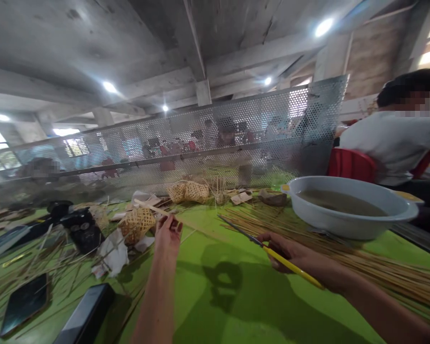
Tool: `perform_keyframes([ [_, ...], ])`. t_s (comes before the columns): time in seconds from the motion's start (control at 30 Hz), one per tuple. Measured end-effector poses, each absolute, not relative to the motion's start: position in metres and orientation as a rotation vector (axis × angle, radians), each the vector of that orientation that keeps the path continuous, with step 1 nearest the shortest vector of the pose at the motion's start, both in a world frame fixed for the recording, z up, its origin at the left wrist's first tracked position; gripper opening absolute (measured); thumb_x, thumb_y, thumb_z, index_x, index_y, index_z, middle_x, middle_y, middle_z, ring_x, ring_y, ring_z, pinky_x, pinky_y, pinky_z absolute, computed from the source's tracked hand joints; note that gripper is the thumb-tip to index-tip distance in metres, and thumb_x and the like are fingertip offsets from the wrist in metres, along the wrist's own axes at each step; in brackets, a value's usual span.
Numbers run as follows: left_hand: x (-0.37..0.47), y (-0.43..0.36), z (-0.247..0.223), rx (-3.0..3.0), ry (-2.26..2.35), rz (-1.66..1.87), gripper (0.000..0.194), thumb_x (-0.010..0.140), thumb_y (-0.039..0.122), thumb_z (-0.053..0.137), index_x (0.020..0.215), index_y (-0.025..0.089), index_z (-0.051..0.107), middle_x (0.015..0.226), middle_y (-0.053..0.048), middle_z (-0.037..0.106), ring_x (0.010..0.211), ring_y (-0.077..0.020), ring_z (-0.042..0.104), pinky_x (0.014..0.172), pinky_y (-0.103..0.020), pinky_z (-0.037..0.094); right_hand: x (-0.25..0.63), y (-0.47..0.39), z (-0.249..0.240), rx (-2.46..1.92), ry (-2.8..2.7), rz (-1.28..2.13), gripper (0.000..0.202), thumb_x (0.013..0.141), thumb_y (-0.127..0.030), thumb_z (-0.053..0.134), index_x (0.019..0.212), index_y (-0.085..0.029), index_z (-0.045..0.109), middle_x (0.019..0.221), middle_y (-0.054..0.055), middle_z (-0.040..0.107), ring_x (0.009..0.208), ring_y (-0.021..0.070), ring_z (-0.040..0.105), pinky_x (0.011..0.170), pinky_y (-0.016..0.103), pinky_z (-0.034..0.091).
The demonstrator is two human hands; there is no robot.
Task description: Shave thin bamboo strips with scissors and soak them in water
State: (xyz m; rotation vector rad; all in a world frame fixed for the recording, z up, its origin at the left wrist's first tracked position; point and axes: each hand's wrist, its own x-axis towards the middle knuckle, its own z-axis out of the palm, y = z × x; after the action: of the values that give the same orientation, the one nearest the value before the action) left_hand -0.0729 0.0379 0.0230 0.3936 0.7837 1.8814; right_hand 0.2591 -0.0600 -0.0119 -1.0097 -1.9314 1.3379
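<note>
My left hand (168, 234) is closed in a pinch on a pale, flat bamboo strip (151, 207), which runs from the upper left across the fingers and blurs off to the right. In my right hand (290, 253) is a pair of scissors (284, 263) with yellow handles, seen nearly edge-on. Their dark blades (238, 228) point up and left, apart from the strip. Just left of my left hand lies a woven bamboo piece (138, 223). Long thin bamboo splints (365, 260) lie in a bundle beneath and beyond my right hand.
A white basin of water (351, 227) stands at right. More woven bamboo pieces (188, 191) lie by the perforated metal screen (200, 143). At left are a phone (26, 303), a dark box (84, 315), a black container (81, 230) and scraps. A person (390, 138) sits beyond the basin.
</note>
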Motion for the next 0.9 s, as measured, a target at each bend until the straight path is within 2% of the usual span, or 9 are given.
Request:
perform_keyframes([
  [0.1, -0.074, 0.039, 0.022, 0.384, 0.776, 1.891, 0.021, 0.078, 0.002, 0.063, 0.073, 0.019, 0.051, 0.057, 0.005, 0.062, 0.044, -0.0065, 0.054, 0.05, -0.02, 0.049, 0.261, -0.07, -0.003, -1.069, -1.935, 1.306, 0.044, 0.086, -0.046, 0.062, 0.12, -0.028, 0.041, 0.082, -0.004, 0.038, 0.071, 0.0123, 0.034, 0.063, 0.023, 0.034],
  [0.23, -0.075, 0.04, 0.019, 0.402, 0.756, 1.886, 0.02, 0.077, 0.003, 0.066, 0.075, 0.019, 0.053, 0.059, 0.006, 0.064, 0.046, -0.0061, 0.055, 0.052, -0.019, 0.049, 0.263, -0.075, 0.001, -1.01, -2.093, 1.271, 0.047, 0.088, -0.054, 0.055, 0.122, -0.027, 0.039, 0.091, 0.0, 0.045, 0.068, 0.012, 0.036, 0.056, 0.022, 0.034],
  [0.43, -0.075, 0.04, 0.017, 0.421, 0.757, 1.903, 0.023, 0.073, 0.006, 0.072, 0.074, 0.019, 0.052, 0.06, 0.006, 0.063, 0.049, -0.0059, 0.056, 0.055, -0.019, 0.048, 0.265, -0.074, -0.003, -0.966, -2.146, 1.311, 0.052, 0.086, -0.058, 0.054, 0.125, -0.027, 0.038, 0.092, 0.0, 0.046, 0.072, 0.0142, 0.038, 0.061, 0.026, 0.037],
  [0.6, -0.072, 0.039, 0.019, 0.397, 0.766, 1.903, 0.02, 0.077, 0.004, 0.067, 0.073, 0.018, 0.053, 0.059, 0.005, 0.062, 0.049, -0.0067, 0.056, 0.055, -0.02, 0.048, 0.265, -0.075, -0.004, -0.991, -2.135, 1.391, 0.048, 0.087, -0.057, 0.054, 0.123, -0.029, 0.038, 0.09, -0.001, 0.045, 0.068, 0.0122, 0.036, 0.058, 0.023, 0.033],
  [0.73, -0.068, 0.038, 0.021, 0.405, 0.759, 1.905, 0.02, 0.078, 0.002, 0.063, 0.073, 0.019, 0.052, 0.058, 0.005, 0.062, 0.048, -0.0071, 0.055, 0.054, -0.021, 0.048, 0.264, -0.076, -0.004, -1.009, -2.162, 1.344, 0.048, 0.089, -0.055, 0.054, 0.124, -0.028, 0.037, 0.091, -0.001, 0.045, 0.073, 0.0133, 0.038, 0.062, 0.024, 0.035],
  [0.9, -0.065, 0.038, 0.02, 0.442, 0.759, 1.903, 0.025, 0.071, 0.005, 0.072, 0.074, 0.019, 0.052, 0.059, 0.006, 0.062, 0.048, -0.0065, 0.055, 0.053, -0.02, 0.048, 0.264, -0.075, -0.007, -0.989, -2.178, 1.339, 0.052, 0.087, -0.058, 0.055, 0.125, -0.028, 0.036, 0.093, 0.0, 0.046, 0.077, 0.0151, 0.041, 0.066, 0.027, 0.037],
])
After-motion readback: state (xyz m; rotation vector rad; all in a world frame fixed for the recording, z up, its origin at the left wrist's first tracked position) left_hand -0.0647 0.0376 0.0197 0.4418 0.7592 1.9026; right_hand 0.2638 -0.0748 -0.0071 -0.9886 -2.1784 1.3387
